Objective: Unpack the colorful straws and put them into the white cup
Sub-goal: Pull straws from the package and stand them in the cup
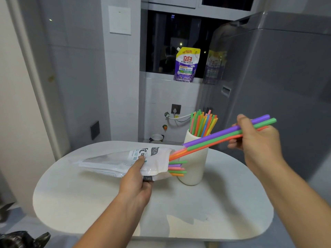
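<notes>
A: Okay, straws first. Where are they?

B: In three spots. The pulled bunch [215, 135] is purple, green and orange, and it slants across the front of the white cup [197, 169]. The orange tips are at the pack's mouth; the purple and green are clear of it. The cup straws [203, 122] stand upright inside. The leftover straws [177, 168] poke out of the straw pack [125, 160].

A: Hands?

B: The right hand [258, 138] has its fingers and thumb closed on the bunch near its far end. The left hand [138, 178] grips the pack by its open end and holds it above the round table [89, 203], just beside the cup.

A: Risks?

B: The bunch is long and held by one end, so I'd guess the loose tips fan out and snag on the cup straws. A swing could tip the cup too. The pack's mouth points sideways, so leftovers may slide out onto the table.

A: Background?

B: There's a purple detergent pouch [187, 65] on the sill and a grey appliance [277, 68] on the right.
</notes>
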